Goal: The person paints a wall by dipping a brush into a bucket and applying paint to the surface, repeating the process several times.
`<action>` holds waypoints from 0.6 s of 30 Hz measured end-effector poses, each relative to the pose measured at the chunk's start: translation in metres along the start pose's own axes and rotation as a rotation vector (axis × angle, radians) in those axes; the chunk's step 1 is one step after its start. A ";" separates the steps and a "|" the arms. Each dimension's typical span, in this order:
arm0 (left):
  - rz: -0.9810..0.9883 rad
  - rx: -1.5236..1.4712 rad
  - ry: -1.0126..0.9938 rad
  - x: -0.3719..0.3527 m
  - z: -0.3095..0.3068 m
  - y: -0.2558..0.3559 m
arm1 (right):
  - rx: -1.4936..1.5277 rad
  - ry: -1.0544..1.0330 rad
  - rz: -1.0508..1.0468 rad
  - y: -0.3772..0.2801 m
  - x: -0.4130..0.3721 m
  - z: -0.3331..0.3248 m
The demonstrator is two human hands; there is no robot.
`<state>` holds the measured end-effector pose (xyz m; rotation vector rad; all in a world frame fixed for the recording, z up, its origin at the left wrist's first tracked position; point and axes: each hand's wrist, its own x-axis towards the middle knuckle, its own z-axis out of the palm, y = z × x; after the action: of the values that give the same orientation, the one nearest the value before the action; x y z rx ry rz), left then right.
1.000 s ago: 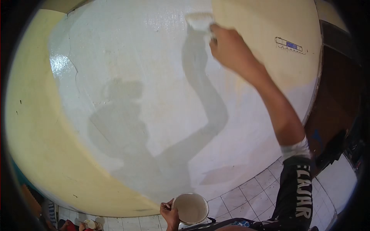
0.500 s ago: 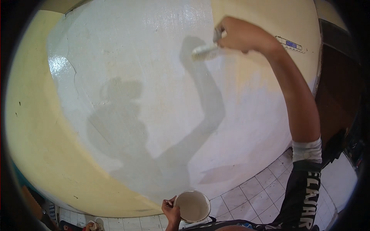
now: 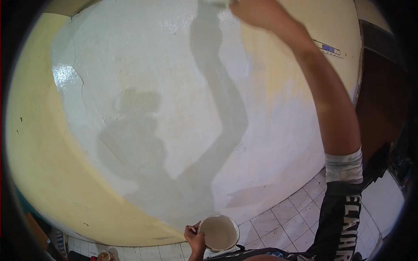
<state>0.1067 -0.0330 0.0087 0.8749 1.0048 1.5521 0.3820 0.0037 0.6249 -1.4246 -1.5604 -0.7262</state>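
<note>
High on the wall, my right hand (image 3: pixel 250 11) is closed around a paintbrush (image 3: pixel 220 2), and the top of the view cuts off part of both. The brush is over the white-painted area of the wall (image 3: pixel 174 65), near its border with the yellow. Low in the view, my left hand (image 3: pixel 195 238) grips the rim of a pale paint bucket (image 3: pixel 219 234). The inside of the bucket is whitish. A shadow of my head and raised arm falls across the white paint.
Yellow wall (image 3: pixel 39 143) borders the white on the left and upper right. A small drawing (image 3: pixel 328 48) marks the wall at right, near a dark doorway (image 3: pixel 381 95). White floor tiles (image 3: pixel 276 222) run below. At bottom left, a hand (image 3: pixel 103 256) is beside a small container.
My right hand and the paintbrush have moved up and slightly left along the wall, partly out of view. My left hand and the bucket are almost where they were.
</note>
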 end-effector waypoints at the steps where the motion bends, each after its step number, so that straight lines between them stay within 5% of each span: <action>1: 0.000 0.027 0.016 -0.001 -0.001 0.000 | -0.038 -0.145 0.033 0.008 -0.005 0.018; 3: 0.003 0.028 0.024 -0.002 -0.002 0.002 | -0.039 0.074 -0.250 0.041 -0.043 0.070; 7: 0.015 0.040 0.023 -0.002 -0.006 0.003 | -0.030 -0.310 -0.109 0.040 -0.125 0.069; 13: 0.026 0.069 0.047 -0.006 -0.001 0.017 | 0.010 -0.689 0.160 0.055 -0.140 0.024; 18: 0.057 0.041 0.038 -0.004 -0.002 0.011 | -0.080 -0.495 0.045 0.093 -0.070 0.031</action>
<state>0.1012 -0.0384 0.0183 0.9120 1.0502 1.6062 0.4633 0.0141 0.5371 -1.7872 -1.8763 -0.4282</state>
